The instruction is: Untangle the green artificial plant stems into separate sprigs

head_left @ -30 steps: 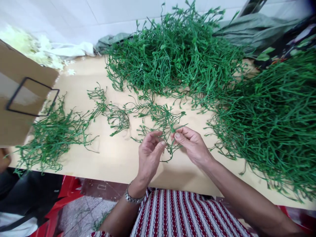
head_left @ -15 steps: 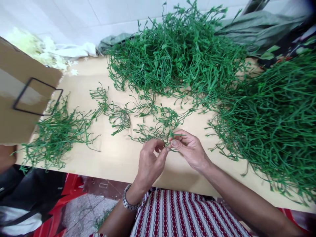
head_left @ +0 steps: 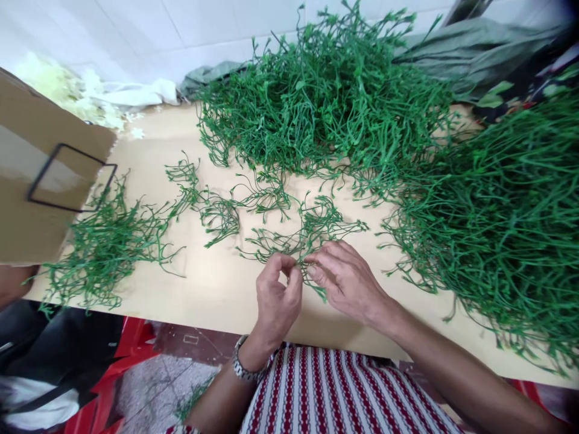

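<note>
Left hand (head_left: 279, 295): while its forearm slants up from below, curled thumb and forefinger pinch the green sprig (head_left: 322, 218).
Right hand (head_left: 350, 282): back upward, reaching in from the right, fingertips at the stems; cannot tell whether they grip.
Sprig: between the fingertips, fanning out over the table (head_left: 203, 301).

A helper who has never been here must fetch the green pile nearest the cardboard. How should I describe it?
At the left of the table stands brown cardboard with a black wire frame. Just right of the cardboard's lower part lies the green pile. It is far smaller than the back heap and the right heap, yet bigger than any loose sprig beside it.
</note>
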Action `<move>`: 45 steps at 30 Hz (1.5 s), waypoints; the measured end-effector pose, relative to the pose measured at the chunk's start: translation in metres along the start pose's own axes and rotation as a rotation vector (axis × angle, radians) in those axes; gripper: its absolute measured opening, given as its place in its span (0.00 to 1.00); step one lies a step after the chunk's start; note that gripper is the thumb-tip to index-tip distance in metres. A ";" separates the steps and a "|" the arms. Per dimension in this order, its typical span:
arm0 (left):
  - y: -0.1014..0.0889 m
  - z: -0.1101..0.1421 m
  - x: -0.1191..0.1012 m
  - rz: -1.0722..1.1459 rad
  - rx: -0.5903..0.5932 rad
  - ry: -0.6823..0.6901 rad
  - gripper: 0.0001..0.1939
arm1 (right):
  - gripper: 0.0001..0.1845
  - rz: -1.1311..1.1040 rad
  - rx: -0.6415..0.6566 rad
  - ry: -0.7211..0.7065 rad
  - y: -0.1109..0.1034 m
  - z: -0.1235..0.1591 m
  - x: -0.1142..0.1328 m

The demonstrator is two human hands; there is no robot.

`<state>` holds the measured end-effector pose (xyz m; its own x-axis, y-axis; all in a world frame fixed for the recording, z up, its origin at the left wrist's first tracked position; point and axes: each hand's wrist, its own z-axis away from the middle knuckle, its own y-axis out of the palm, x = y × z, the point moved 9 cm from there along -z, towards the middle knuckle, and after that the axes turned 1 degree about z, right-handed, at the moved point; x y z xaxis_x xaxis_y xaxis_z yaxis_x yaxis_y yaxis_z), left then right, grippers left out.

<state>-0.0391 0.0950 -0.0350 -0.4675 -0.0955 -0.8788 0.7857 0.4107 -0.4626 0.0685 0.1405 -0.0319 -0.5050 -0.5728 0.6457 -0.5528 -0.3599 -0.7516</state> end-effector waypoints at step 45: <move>0.018 0.003 -0.021 -0.059 0.237 0.259 0.07 | 0.09 -0.808 0.156 0.292 0.036 0.014 -0.027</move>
<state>-0.0139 0.1015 -0.0257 -0.5780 0.1331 -0.8051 0.8124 0.1863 -0.5525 0.0712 0.1327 -0.0778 -0.1584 0.1051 0.9818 -0.7288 -0.6832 -0.0445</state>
